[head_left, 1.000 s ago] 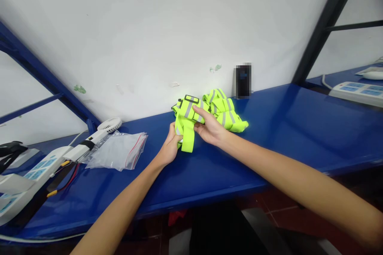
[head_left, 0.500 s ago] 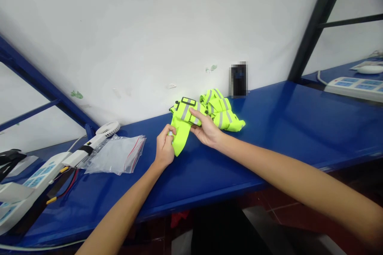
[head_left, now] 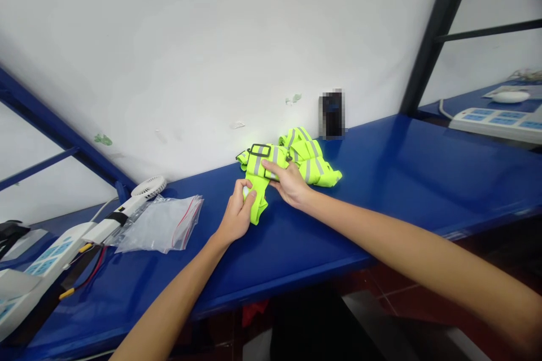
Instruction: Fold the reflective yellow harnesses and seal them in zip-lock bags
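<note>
While the right hand (head_left: 291, 183) pinches a neon-yellow reflective strap bundle (head_left: 256, 176), the left hand (head_left: 237, 214), fingers curled, grips its dangling tail (head_left: 259, 211), right of the zip-lock bags (head_left: 156, 225). More striped webbing (head_left: 311, 159) (joined or separate, I can't tell) lies farther right of those bags; a handheld fan (head_left: 132, 203) adjoins their left.

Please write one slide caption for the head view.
Left hand and right hand hold reflective straps at a blue table.

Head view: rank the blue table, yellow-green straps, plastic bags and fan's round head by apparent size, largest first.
1. Blue table
2. Yellow-green straps and plastic bags: too close to rank
3. Fan's round head
</note>
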The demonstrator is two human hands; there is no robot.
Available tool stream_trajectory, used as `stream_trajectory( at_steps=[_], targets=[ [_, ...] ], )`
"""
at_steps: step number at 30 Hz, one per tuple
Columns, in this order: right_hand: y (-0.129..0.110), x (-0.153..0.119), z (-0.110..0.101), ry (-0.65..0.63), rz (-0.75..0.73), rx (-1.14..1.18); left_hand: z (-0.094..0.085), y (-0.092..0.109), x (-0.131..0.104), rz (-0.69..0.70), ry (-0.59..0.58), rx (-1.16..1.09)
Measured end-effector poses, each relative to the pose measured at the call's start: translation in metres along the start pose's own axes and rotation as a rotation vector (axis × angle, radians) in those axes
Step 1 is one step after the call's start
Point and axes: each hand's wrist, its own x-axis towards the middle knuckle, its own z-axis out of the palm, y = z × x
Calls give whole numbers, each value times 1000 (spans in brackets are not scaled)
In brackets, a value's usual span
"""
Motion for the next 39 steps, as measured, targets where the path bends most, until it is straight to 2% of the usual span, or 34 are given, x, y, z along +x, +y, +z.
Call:
stream_trajectory(
  at_steps=[4, 6, 10, 14, 17, 21, 24, 28, 31, 36, 39],
  targets=[
    [8, 1, -1, 29, -69, -60, 2, 2, 4, -89, -52, -290],
    [10, 2, -2, 38, -106, -90, 2, 2, 7, -135, -104, -355],
    [8, -1, 0, 10, -149, -114, -1, -1, 10, -178, -140, -338],
    [4, -5, 5, -60, -119, -75, -5, -7, 9, -186, -150, -320],
    [5, -4, 6, -65, -109, -84, -5, -10, 8, -176, -147, -335],
    [8, -2, 0, -86, -241, -266, -1, -7, 7, -199, -142, -413],
    [6, -4, -4, -190, -388, -457, 0, -1, 9, -285, -174, -536],
    [1, -5, -8, -411, -519, -660, -3, 1, 12, -363, -192, -650],
    [-2, -1, -12, -536, -484, -718, -6, -1, 13, -403, -130, -732],
    [-11, 2, -21, -613, -326, -865, -8, -3, 9, -413, -61, -830],
    [-16, -5, -21, -699, -402, -950, -8, -3, 10, -434, 17, -840]
  ],
)
